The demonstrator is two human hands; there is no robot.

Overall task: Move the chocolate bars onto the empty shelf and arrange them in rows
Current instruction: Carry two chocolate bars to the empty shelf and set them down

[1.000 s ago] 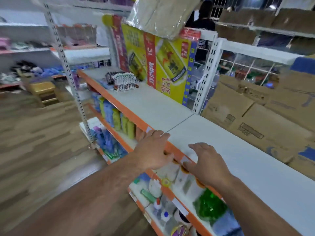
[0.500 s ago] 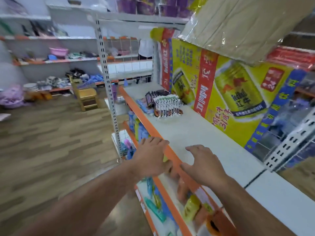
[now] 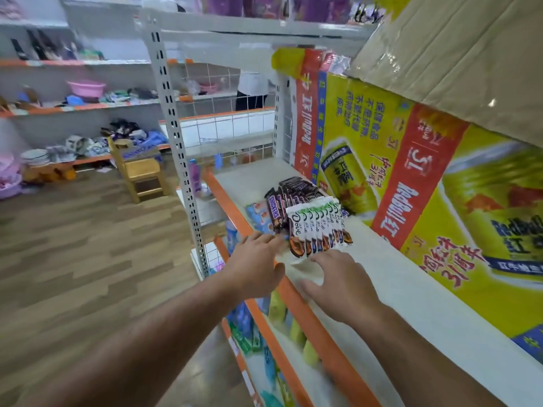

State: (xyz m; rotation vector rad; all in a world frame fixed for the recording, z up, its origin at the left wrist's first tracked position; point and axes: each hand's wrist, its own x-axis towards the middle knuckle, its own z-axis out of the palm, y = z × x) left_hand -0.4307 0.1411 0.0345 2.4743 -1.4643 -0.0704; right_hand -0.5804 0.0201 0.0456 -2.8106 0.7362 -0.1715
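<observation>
A fanned stack of white Dove chocolate bars (image 3: 318, 227) lies on the white shelf (image 3: 396, 277) with the orange front edge. Behind it lies a stack of dark brown Snickers bars (image 3: 282, 201), and light blue packets (image 3: 258, 215) sit to their left. My left hand (image 3: 255, 265) reaches over the shelf edge, fingers extended, its tips just short of the Dove bars. My right hand (image 3: 338, 280) hovers flat over the shelf directly below the Dove stack, fingers spread. Neither hand holds anything.
A yellow and red Red Bull carton (image 3: 411, 183) stands along the back of the shelf, with a taped cardboard box (image 3: 458, 54) above it. Lower shelves hold bottles (image 3: 279, 309). A perforated white upright (image 3: 176, 136) stands left of the shelf; a wooden chair (image 3: 138, 168) sits beyond.
My view and both hands have travelled left along the shelf toward the chocolate bars. The bars are now right in front of my fingertips; both hands stay empty.
</observation>
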